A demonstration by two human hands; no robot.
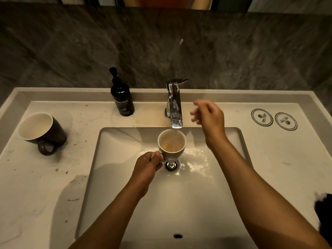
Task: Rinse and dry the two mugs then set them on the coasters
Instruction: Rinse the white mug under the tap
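My left hand [149, 164] grips the handle of a light grey mug [172, 145], holding it upright over the sink drain under the faucet spout [175, 108]. Water runs into the mug, and its inside looks stained brown. My right hand [208, 116] hovers just right of the faucet with fingers apart and holds nothing. A dark mug [42, 133] with a white inside lies on its side on the counter at far left. Two round printed coasters [262, 117] [286, 121] lie flat at the right rear of the counter.
A black hand wash pump bottle [122, 97] stands left of the faucet. The white sink basin [197, 194] fills the middle, drain [171, 166] below the mug. Brown specks dot the left counter. A dark cloth-like thing [324, 211] sits at the right edge.
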